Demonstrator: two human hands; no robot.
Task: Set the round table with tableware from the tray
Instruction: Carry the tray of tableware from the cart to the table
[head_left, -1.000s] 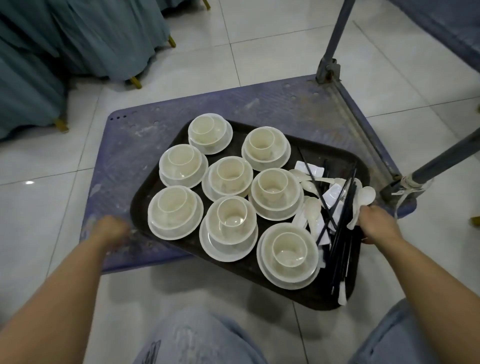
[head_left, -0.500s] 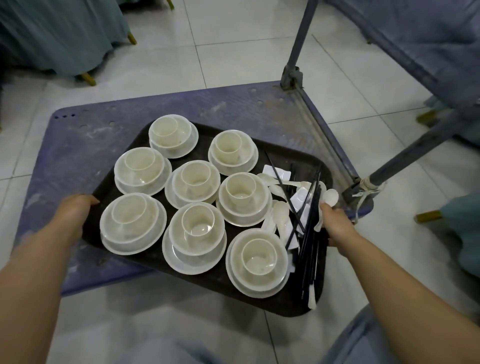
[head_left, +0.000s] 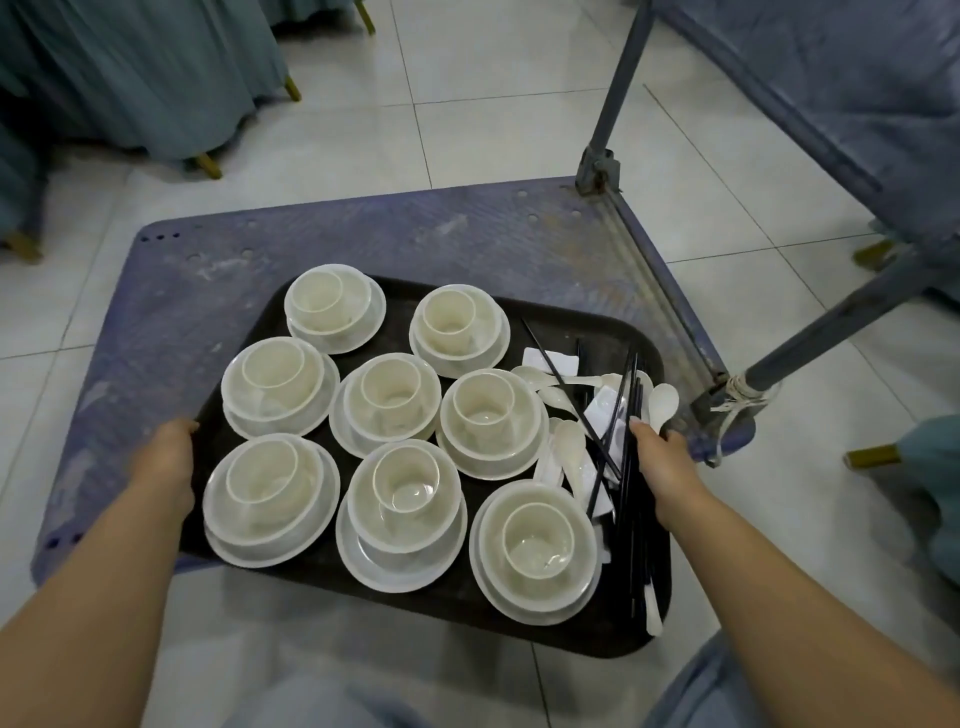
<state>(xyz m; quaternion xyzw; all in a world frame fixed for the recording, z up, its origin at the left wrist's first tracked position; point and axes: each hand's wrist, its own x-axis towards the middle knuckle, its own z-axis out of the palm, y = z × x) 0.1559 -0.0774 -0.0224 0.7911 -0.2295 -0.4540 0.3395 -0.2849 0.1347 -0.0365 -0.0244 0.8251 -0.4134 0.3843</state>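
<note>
Both hands on the tray, tray over the cart deck.

Left hand (head_left: 165, 460) grips the left edge of the dark tray (head_left: 457, 597), fingers curled under the rim. Tray's long axis runs left to right, skewed so the right end sits nearer the camera; its near edge overhangs the blue cart deck (head_left: 363, 239). Seven cup-in-bowl-on-saucer stacks (head_left: 395, 405) fill the left and middle. On the right end: black chopsticks (head_left: 631, 483) pointing mostly away-to-near, white spoons (head_left: 569, 447) lying mixed, small white dishes under them. Right hand (head_left: 662, 457) grasps the right edge, thumb on top beside the chopsticks. Cart handle frame (head_left: 810, 332) is right of the tray.
</note>
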